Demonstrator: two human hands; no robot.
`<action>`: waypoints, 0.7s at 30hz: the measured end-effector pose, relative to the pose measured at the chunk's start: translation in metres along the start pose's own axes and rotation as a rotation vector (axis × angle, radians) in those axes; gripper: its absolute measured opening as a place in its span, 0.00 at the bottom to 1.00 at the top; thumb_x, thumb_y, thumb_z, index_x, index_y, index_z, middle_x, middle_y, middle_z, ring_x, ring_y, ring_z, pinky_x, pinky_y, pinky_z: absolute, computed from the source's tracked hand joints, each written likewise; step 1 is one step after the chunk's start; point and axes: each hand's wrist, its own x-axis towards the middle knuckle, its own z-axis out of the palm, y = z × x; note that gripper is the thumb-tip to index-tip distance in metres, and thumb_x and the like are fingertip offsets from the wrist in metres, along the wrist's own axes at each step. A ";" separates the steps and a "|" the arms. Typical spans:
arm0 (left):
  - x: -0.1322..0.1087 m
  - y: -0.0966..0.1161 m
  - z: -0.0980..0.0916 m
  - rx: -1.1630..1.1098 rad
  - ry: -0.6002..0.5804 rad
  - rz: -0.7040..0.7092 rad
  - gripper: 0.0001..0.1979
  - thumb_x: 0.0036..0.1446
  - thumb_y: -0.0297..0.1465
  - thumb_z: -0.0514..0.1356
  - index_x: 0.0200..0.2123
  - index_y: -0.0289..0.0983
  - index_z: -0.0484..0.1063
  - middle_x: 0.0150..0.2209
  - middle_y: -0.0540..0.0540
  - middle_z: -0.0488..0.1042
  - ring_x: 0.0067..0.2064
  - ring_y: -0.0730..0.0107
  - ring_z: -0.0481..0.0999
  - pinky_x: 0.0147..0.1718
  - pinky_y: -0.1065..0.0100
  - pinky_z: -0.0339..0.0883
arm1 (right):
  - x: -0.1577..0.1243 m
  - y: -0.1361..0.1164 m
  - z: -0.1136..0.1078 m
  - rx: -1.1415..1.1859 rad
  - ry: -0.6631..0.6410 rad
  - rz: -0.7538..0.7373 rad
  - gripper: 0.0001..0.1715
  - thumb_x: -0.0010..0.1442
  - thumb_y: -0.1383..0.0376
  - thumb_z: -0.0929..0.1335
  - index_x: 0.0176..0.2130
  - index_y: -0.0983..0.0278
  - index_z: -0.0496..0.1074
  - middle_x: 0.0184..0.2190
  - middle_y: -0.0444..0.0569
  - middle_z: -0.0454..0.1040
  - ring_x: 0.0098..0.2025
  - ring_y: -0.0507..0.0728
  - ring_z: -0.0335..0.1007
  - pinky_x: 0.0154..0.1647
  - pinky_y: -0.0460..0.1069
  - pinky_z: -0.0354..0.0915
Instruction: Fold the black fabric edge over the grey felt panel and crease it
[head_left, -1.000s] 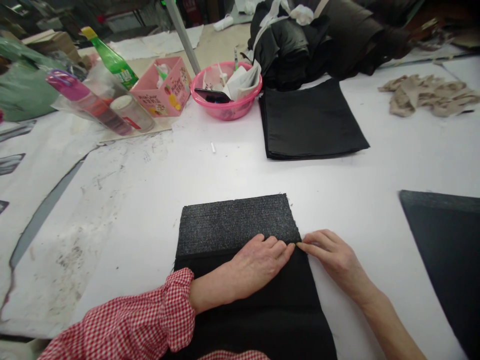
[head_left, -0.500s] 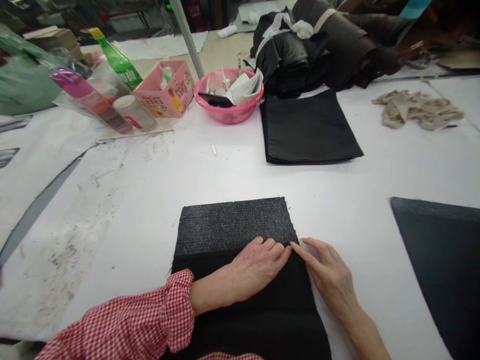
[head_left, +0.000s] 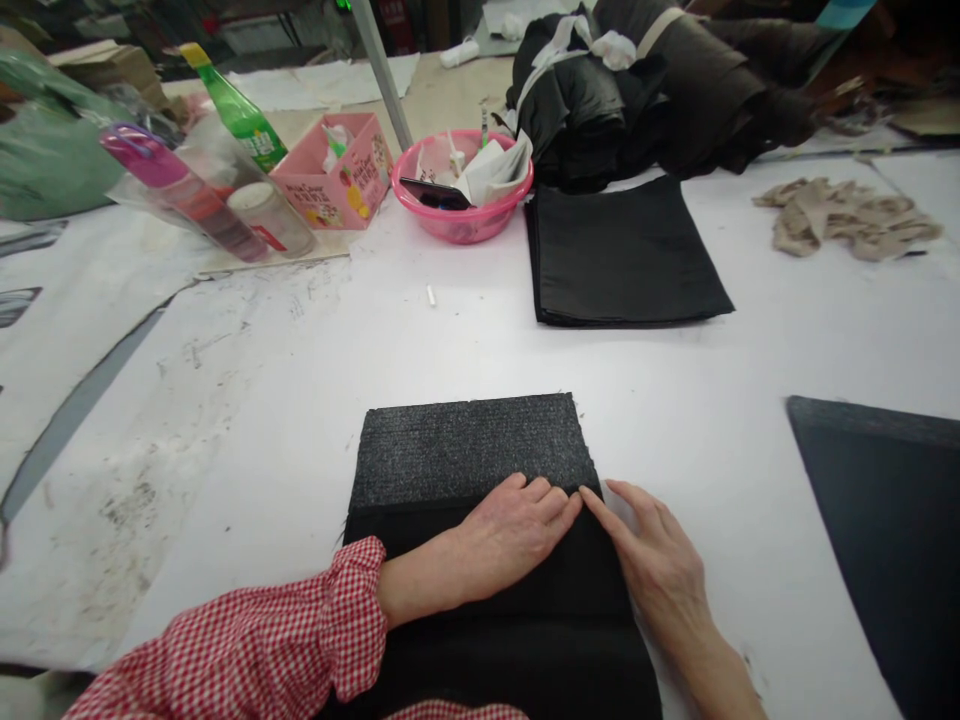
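Observation:
A black fabric piece (head_left: 510, 620) lies on the white table (head_left: 465, 340) in front of me, over a rougher dark grey piece (head_left: 472, 445) that shows beyond it. My left hand (head_left: 510, 535), in a red checked sleeve, lies flat on the black fabric with its fingertips at the fabric's far edge. My right hand (head_left: 652, 560) rests flat at the right end of that same edge, fingers stretched out and touching the left fingertips.
A stack of black fabric pieces (head_left: 622, 255) lies further back, with a dark pile of cloth (head_left: 637, 90) behind it. A pink basin (head_left: 465, 200), pink box (head_left: 337, 180) and bottles (head_left: 225, 170) stand back left. Beige scraps (head_left: 847, 215) lie right; another dark sheet (head_left: 892, 530) nearer.
My right hand has slid slightly towards me and to the left along the fabric's edge. The left hand has stayed in place.

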 end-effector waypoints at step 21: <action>-0.004 0.001 0.005 0.018 0.049 0.002 0.17 0.70 0.25 0.46 0.59 0.27 0.60 0.40 0.43 0.67 0.40 0.63 0.66 0.34 0.60 0.59 | 0.006 -0.004 -0.001 -0.024 0.002 -0.038 0.27 0.68 0.72 0.62 0.62 0.53 0.65 0.57 0.51 0.66 0.59 0.61 0.61 0.59 0.59 0.62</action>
